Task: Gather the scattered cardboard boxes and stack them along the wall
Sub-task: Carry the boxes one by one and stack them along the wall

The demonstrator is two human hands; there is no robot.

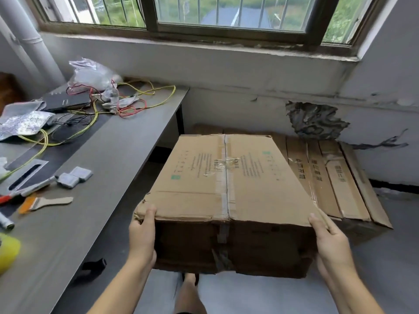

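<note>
A large taped cardboard box [229,177] with green print on its top fills the centre of the head view, held off the floor. My left hand [141,236] grips its near left corner with the thumb on top. My right hand [331,243] grips its near right corner the same way. Behind and below it, another cardboard box [328,177] with open flaps lies on the floor against the wall under the window.
A grey table [118,177] stands close on the left, carrying yellow and red wires [127,103], a paintbrush [45,203], plastic bags and small tools. The cracked white wall [249,87] and window lie ahead. Grey floor [385,268] shows at right. My foot shows below the box.
</note>
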